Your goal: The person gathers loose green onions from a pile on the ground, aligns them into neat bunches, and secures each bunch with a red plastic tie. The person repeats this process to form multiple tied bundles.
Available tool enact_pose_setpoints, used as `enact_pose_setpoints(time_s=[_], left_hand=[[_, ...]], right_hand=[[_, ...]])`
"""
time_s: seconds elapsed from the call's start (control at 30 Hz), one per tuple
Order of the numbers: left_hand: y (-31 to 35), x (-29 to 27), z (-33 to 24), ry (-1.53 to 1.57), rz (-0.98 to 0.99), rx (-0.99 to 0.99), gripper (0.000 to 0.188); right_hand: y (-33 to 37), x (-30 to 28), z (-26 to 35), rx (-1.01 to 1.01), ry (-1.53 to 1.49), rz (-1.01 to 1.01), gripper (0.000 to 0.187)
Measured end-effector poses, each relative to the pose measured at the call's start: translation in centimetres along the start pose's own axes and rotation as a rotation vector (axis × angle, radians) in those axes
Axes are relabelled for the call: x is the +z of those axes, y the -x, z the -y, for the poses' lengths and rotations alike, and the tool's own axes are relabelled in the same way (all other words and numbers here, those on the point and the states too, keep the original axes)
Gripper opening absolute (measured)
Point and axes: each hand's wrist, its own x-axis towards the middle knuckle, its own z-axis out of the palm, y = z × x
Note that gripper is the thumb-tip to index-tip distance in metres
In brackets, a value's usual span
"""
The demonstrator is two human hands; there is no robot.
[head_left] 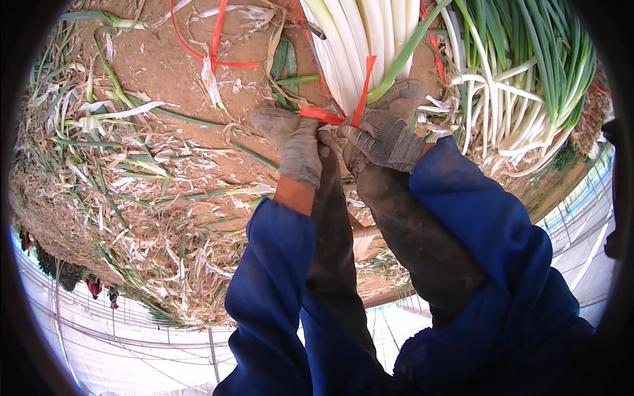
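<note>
A bundle of long white-stemmed green onions lies on the ground at the top, beyond my feet. Around its near end runs a red ribbon, with the strands meeting between my hands. My left hand, in a dirty grey knit glove, is closed on the ribbon at the left. On the right, my right hand, gloved alike, has its fingers curled around the ribbon where one end sticks up. Its fingertips are partly hidden against the bundle. A dusty shoe shows just behind my right hand.
At the upper right lies a loose pile of green onions with green tops. Another red ribbon rests on the brown soil at upper left. Onion peelings and leaf scraps litter the ground on the left.
</note>
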Motion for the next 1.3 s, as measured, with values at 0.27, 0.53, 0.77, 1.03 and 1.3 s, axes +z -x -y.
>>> enact_pose_setpoints(time_s=[0.27, 0.53, 0.77, 1.03, 1.3], left_hand=[[4.9, -1.3, 0.6, -0.074, 0.298, 0.413, 0.035], [-9.4, -3.9, 0.6, -1.726, 0.204, 0.669, 0.046], [-12.6, -7.5, 2.8, -1.152, 0.021, 0.402, 0.044], [-3.2, -15.4, -3.3, -0.641, -0.226, 0.272, 0.039], [4.2, -21.4, -2.1, -0.373, -0.150, 0.029, 0.033]], right_hand=[[-0.8, -1.3, 2.1, 0.512, -0.803, 0.035, 0.044], [2.4, -6.1, 1.3, 0.669, -0.679, 0.071, 0.051], [6.4, -8.6, -1.0, 0.771, -0.840, -0.172, 0.048], [-1.9, -13.7, 0.2, 0.513, -0.092, -0.302, 0.051], [-4.1, -11.6, 5.7, 0.611, -0.597, -0.523, 0.025]])
